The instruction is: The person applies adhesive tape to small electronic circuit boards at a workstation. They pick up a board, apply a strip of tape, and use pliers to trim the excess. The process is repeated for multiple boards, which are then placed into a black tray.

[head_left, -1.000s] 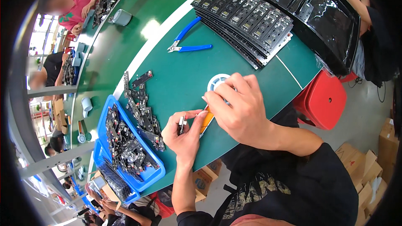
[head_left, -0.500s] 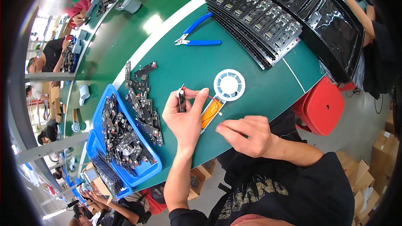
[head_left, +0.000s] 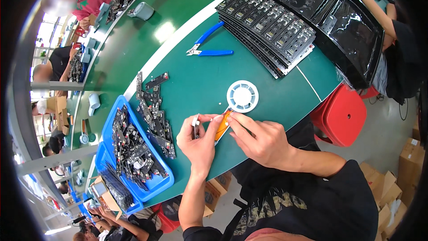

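A small circuit board (head_left: 195,124), seen nearly edge-on, is held between the fingers of my left hand (head_left: 198,149). Its thumb and fingertip meet beside the handle of a white handheld fan (head_left: 243,96). The fan lies on the table with its round head away from me and its handle open, showing an orange inside (head_left: 221,129). My right hand (head_left: 265,143) is closed in a pinch over the upper end of that handle, at the thin red wires (head_left: 226,114). The fingertips of both hands almost touch, and they hide the wire ends.
To the left, a blue bin (head_left: 167,180) holds loose circuit boards, with a pile of more boards (head_left: 156,116) beside it. Blue-handled side cutters (head_left: 209,52) lie beyond the fan. Stacked board panels (head_left: 272,24) and black trays (head_left: 352,31) stand far right. A red stool (head_left: 341,116) is at right.
My right hand has moved up and left, from beside the fan's handle onto the wires. The board in my left hand has turned more edge-on. The view has shifted slightly.
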Demonstrator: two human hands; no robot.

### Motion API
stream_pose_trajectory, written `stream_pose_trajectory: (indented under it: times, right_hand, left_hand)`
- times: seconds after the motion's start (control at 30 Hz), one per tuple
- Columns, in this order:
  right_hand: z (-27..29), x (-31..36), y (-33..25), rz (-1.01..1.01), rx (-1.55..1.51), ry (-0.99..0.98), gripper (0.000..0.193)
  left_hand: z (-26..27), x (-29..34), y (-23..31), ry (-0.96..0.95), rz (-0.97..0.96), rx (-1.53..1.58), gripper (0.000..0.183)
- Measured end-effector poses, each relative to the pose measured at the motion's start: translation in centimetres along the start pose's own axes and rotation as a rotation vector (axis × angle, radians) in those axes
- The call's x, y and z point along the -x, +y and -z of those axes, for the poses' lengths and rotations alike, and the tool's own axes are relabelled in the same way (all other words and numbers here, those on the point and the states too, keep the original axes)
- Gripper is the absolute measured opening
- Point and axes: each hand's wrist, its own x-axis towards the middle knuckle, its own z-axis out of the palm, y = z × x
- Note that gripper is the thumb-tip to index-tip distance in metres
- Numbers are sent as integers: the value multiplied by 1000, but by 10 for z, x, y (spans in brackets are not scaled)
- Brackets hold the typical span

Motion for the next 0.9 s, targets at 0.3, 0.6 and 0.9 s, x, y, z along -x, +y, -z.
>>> stream_pose_trajectory:
  times: [0.3,0.6,0.9]
  right_hand:
    - [-8,-6,-1,63,-56,120,29]
    - [-19,-9,1,-23,-163,137,36]
    - [-17,-23,-2,-39,-201,70,27]
  left_hand:
    - [11,-1,2,-136,-68,-9,12]
    - [16,2,5,-155,14,-47,15]
    - [14,13,-3,-67,-40,-4,28]
